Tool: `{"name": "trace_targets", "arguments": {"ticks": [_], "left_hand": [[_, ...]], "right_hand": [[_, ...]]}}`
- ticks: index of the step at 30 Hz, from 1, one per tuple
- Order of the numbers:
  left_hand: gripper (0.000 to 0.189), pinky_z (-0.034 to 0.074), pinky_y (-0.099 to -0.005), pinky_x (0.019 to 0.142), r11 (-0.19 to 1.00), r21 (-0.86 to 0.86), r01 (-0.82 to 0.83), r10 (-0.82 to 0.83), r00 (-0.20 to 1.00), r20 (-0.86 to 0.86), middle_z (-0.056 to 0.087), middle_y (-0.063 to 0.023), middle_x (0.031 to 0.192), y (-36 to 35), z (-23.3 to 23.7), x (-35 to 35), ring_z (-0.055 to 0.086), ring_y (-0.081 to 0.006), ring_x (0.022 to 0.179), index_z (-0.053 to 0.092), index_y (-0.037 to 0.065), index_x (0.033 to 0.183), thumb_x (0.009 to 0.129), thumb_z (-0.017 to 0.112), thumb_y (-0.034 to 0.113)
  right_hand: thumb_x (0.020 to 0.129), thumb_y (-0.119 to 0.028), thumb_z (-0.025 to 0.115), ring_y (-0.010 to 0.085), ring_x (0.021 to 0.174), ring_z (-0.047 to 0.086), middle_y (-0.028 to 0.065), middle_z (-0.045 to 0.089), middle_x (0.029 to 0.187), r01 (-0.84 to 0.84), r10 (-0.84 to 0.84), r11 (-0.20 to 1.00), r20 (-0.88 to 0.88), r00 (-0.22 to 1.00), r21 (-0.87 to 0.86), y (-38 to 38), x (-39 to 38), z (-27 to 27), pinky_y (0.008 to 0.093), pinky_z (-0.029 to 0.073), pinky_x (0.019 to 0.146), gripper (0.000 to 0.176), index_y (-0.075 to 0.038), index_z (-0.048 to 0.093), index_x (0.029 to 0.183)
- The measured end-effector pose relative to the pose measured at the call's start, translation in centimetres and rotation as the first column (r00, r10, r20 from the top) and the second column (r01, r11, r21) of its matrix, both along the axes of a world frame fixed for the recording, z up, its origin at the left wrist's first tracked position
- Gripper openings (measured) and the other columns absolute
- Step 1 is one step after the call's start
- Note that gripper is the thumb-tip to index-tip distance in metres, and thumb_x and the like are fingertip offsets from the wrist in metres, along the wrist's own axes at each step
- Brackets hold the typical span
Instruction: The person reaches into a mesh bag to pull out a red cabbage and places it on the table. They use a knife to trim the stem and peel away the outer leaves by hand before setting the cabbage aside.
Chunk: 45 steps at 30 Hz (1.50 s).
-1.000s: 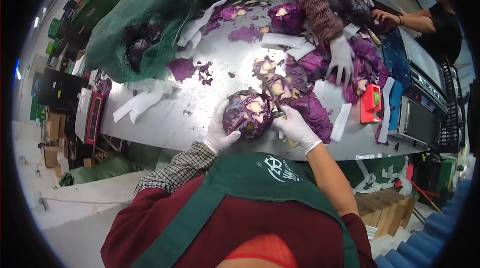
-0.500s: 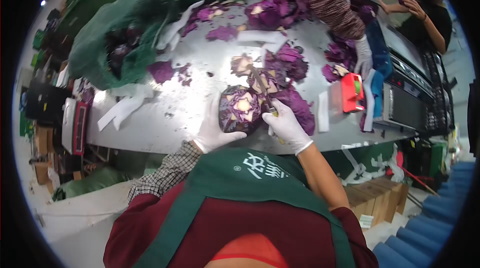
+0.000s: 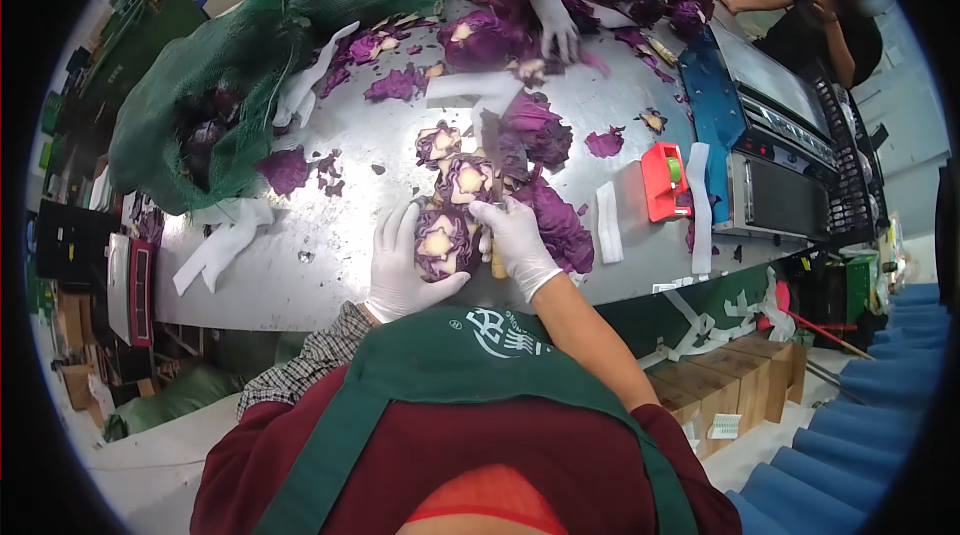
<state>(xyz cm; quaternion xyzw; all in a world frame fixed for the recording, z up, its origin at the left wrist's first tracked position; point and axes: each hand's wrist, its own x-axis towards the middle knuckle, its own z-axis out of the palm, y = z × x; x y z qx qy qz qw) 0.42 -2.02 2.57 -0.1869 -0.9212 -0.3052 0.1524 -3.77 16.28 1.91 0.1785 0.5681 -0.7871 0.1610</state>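
My left hand (image 3: 402, 270), in a white glove, is wrapped round the left side of a red cabbage (image 3: 440, 243) whose pale cut stem faces up. My right hand (image 3: 515, 245), also gloved, grips a knife (image 3: 490, 140) at the cabbage's right side; its blade points away from me and its pale handle end shows below my fingers. Just beyond the cabbage sit a cut stem piece (image 3: 466, 178) and a smaller one (image 3: 438, 143). Loose purple leaves (image 3: 552, 220) lie right of the knife.
A co-worker's gloved hand (image 3: 556, 25) reaches over leaves at the back; their other holds a cabbage (image 3: 638, 0). A green net bag (image 3: 240, 45) lies left on the metal table (image 3: 330, 275). At right are a red tape dispenser (image 3: 660, 183) and a machine (image 3: 775, 195). Another person stands beyond.
The knife, slanted over a cut piece before, now points nearly straight away from me. My right hand is closer to the cabbage. The co-worker's arm has swung left. The view has shifted.
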Motion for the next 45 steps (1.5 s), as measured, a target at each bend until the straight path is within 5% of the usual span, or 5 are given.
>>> {"name": "trace_targets", "arguments": {"ticks": [8,12,28,35,45], "left_hand": [[0.099,0.035,-0.0511,0.104,0.99,0.03,0.138,-0.134,0.984,-0.115,0.042,-0.025,0.131,-1.8,-0.9,1.6,0.041,-0.0439,0.122,0.038,-0.006,0.132,0.057,0.084,0.038],[0.099,0.034,-0.0514,0.105,0.978,0.182,0.106,-0.112,0.993,0.027,0.041,-0.0249,0.133,-3.9,-0.6,0.9,0.041,-0.0428,0.123,0.038,-0.006,0.132,0.056,0.084,0.037],[0.095,0.038,-0.051,0.099,0.993,0.051,-0.111,0.114,0.991,-0.073,0.045,-0.0235,0.128,1.1,-0.4,0.5,0.042,-0.0429,0.12,0.044,-0.005,0.128,0.054,0.081,0.043],[0.095,0.037,-0.0515,0.1,0.992,0.075,-0.106,0.113,0.988,-0.104,0.045,-0.0236,0.128,1.4,-0.7,0.4,0.043,-0.0434,0.118,0.043,-0.004,0.129,0.055,0.081,0.044],[0.098,0.034,-0.036,0.108,0.67,0.688,-0.279,-0.189,0.833,0.521,0.037,-0.0195,0.139,-10.1,-1.5,0.7,0.04,-0.0292,0.129,0.025,-0.001,0.145,0.066,0.08,0.019]], "right_hand": [[0.083,-0.024,0.068,0.0124,0.041,0.051,0.003,0.056,0.061,0.051,-0.045,0.996,0.081,0.996,-0.067,3.4,-2.2,-2.4,0.0291,0.042,0.037,0.023,-0.005,0.057,0.086],[0.087,-0.03,0.063,0.0172,0.051,0.058,0.0099,0.063,0.073,-0.188,0.341,0.626,-0.048,0.939,0.757,5.4,-1.1,-0.2,0.0291,0.046,0.046,0.041,0.006,0.057,0.105],[0.098,-0.017,0.043,0.0405,0.127,0.042,0.0309,0.041,0.136,-0.135,0.505,0.679,-0.326,0.799,0.722,-0.2,5.0,1.7,0.0416,0.036,0.103,0.052,0.009,0.029,0.14],[0.1,-0.027,0.043,0.0142,0.038,0.049,0.0083,0.056,0.068,-0.078,0.26,0.773,-0.202,0.944,0.629,3.6,1.3,-4.9,0.0272,0.042,0.038,0.032,-0.002,0.048,0.12],[0.099,-0.025,0.048,0.0072,0.039,0.046,0.0097,0.064,0.08,0.009,0.06,0.925,-0.167,0.984,0.381,8.5,0.4,0.3,0.0216,0.037,0.032,0.028,-0.001,0.047,0.113]]}}
